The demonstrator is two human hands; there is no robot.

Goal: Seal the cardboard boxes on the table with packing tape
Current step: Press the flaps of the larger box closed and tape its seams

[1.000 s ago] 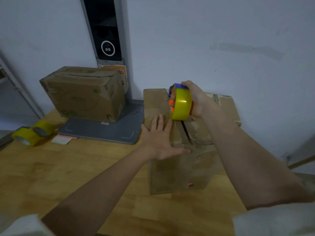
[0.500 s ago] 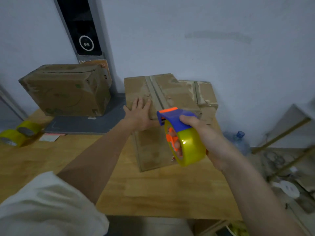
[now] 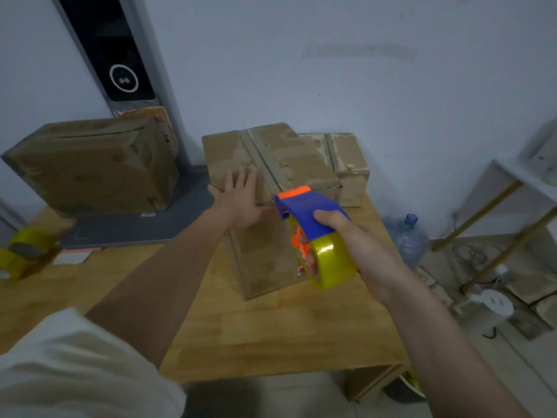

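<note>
From the head view, the box being sealed (image 3: 271, 182) stands toward the far edge of the table (image 3: 271, 333), close to the wall, with another cardboard box (image 3: 346, 167) tucked against its right side. The left hand (image 3: 238, 200) lies flat on the near left part of the lid, fingers straight and spread, pressing the flap down. The right hand (image 3: 361, 248) is clenched around the tape dispenser (image 3: 313, 236) — blue handle, orange blade end, yellow roll — and holds it in the air off the box's near right corner, apart from the cardboard.

A strip seems to run along the lid's middle seam, though whether it carries down the front face I cannot tell. If it stops short at the edge, the flaps could spring once that flat palm lifts. Another worry: the dispenser's orange end points back toward the left hand, so a hasty return pass could catch those fingers on the cutter. Loose tape might also fold onto itself between roll and box.

A 3rd box (image 3: 93, 167) sits near the far left corner on a grey base (image 3: 141, 227), its top seam looking open — likely unsealed. 2 spare rolls (image 3: 24, 254) lie at the left edge.
</note>
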